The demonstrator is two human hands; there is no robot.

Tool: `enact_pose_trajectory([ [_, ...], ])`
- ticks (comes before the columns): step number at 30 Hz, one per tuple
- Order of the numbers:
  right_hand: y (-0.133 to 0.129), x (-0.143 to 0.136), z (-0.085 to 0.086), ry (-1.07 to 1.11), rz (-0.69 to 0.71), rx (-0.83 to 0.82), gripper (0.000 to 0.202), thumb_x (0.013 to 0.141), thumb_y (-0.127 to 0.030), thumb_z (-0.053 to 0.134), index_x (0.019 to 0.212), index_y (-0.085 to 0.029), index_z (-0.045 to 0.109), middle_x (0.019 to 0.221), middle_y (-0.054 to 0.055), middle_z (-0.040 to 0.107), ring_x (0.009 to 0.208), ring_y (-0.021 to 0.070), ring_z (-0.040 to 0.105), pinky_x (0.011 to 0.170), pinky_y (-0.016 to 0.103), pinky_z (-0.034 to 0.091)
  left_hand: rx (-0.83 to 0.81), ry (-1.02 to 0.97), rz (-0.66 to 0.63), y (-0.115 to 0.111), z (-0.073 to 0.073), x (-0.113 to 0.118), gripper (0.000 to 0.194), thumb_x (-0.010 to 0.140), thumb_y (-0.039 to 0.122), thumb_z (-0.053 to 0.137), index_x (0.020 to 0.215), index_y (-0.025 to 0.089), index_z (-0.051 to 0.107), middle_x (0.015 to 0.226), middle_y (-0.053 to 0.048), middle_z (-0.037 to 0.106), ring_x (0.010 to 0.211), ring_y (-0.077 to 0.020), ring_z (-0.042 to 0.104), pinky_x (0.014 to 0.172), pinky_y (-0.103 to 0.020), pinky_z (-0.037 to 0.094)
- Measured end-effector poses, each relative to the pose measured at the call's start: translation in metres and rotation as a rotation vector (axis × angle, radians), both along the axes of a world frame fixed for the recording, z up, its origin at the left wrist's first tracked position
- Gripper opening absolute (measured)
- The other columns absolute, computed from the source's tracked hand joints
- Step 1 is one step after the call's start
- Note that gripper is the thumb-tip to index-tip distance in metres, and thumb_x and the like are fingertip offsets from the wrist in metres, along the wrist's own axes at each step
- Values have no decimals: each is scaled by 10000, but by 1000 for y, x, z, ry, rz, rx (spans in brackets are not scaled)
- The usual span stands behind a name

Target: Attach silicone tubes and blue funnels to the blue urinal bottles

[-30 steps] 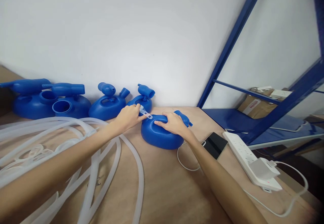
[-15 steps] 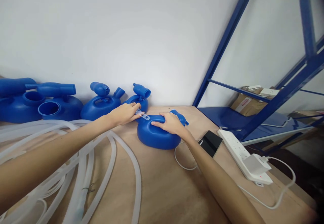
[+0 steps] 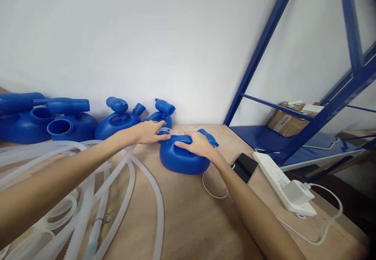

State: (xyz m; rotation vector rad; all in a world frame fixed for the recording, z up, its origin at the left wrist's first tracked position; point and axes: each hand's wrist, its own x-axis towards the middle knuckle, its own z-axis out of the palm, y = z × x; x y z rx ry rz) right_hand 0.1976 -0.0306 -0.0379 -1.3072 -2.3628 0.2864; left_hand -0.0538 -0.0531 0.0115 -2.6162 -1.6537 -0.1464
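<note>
A blue plastic urinal bottle (image 3: pixel 183 160) rests on the brown-covered table in front of me. My right hand (image 3: pixel 198 143) is closed over its handle from the right, thumb on the near side. My left hand (image 3: pixel 152 132) is at the bottle's left end, its fingers closed on a translucent plastic strap (image 3: pixel 169 130) with a hole in it. The strap lies over the top of the bottle; the part within my left hand is hidden. Just behind the bottle's right side is a loose blue spout-shaped piece (image 3: pixel 208 136).
Several more blue bottles (image 3: pixel 75 129) with blue pieces on top line the wall at left. Coiled translucent tubes (image 3: pixel 158 201) cover the left of the table. At right lie a dark phone (image 3: pixel 245 168), a white power strip (image 3: pixel 272 174) and cables, beside a blue metal shelf (image 3: pixel 249 134).
My left hand has shifted slightly, its thumb now stretched towards the bottle, and the strap's free end lies flatter and farther back. My right hand keeps its hold on the handle.
</note>
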Motion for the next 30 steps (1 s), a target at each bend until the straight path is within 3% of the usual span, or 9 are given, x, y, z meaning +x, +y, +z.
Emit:
enact_pose_trajectory([
  [2, 2, 1, -1, 41, 32, -11, 607, 961, -746, 439, 1070, -237, 751, 1152, 84, 781, 1076, 279, 711, 907, 346, 482, -7, -56, -166, -1, 1, -3, 674, 978, 629, 485, 1531, 243, 462, 1451, -134, 612, 1284, -300, 600, 1044, -374, 466],
  [3, 3, 1, -1, 54, 51, -18, 618, 996, -722, 378, 1076, -240, 756, 1173, 80, 778, 1111, 275, 703, 936, 348, 476, -7, -85, -250, -1, 0, -3, 602, 1002, 582, 472, 1521, 279, 486, 1494, -102, 583, 1332, -278, 562, 1093, -362, 429],
  [5, 4, 1, -2, 61, 73, -32, 620, 1035, -677, 313, 1068, -258, 769, 1185, 63, 779, 1142, 266, 696, 955, 343, 471, -6, -117, -354, 2, -4, -3, 435, 1047, 481, 412, 1350, 292, 661, 1389, -65, 661, 1275, -242, 595, 1093, -335, 422],
  [7, 4, 0, -2, 62, 63, -37, 597, 1041, -662, 323, 1058, -278, 778, 1176, 51, 784, 1136, 262, 701, 945, 334, 479, 8, -114, -351, 5, -9, -2, 408, 1058, 424, 388, 1137, 271, 758, 1198, -56, 741, 1149, -226, 650, 1026, -318, 461],
  [9, 4, -1, -3, 74, 48, -23, 581, 1034, -665, 350, 1050, -278, 783, 1154, 54, 789, 1118, 264, 708, 937, 331, 483, 39, -112, -319, 7, -14, 1, 404, 1054, 400, 393, 1056, 250, 768, 1100, -68, 752, 1066, -229, 668, 969, -323, 486],
  [15, 1, -2, -2, 84, 59, 6, 584, 1024, -665, 389, 997, -236, 784, 989, 61, 793, 926, 234, 719, 842, 313, 472, 110, -124, -258, 6, -20, 4, 374, 1036, 373, 420, 1059, 216, 759, 1029, -92, 718, 968, -238, 675, 892, -336, 504],
  [20, 1, -2, -1, 79, 57, -23, 588, 1019, -666, 400, 935, -218, 772, 942, 69, 778, 886, 231, 695, 784, 305, 443, 130, -81, -352, 9, -22, -5, 411, 1069, 331, 347, 1267, 256, 699, 1260, -90, 669, 1011, -220, 664, 935, -340, 479],
  [23, 2, -3, 0, 97, 75, -18, 568, 1027, -640, 408, 937, -209, 769, 906, 70, 766, 857, 227, 681, 797, 310, 433, 124, -87, -402, 12, -23, -9, 401, 1065, 303, 351, 1183, 238, 729, 1264, -82, 675, 1033, -214, 664, 943, -327, 474],
  [30, -1, -4, 2, 101, 52, -25, 551, 1020, -628, 438, 901, -196, 758, 862, 66, 753, 806, 214, 661, 769, 305, 420, 131, -133, -356, 11, -24, -4, 344, 1033, 351, 429, 1070, 216, 744, 1093, -70, 723, 983, -214, 678, 905, -310, 496],
])
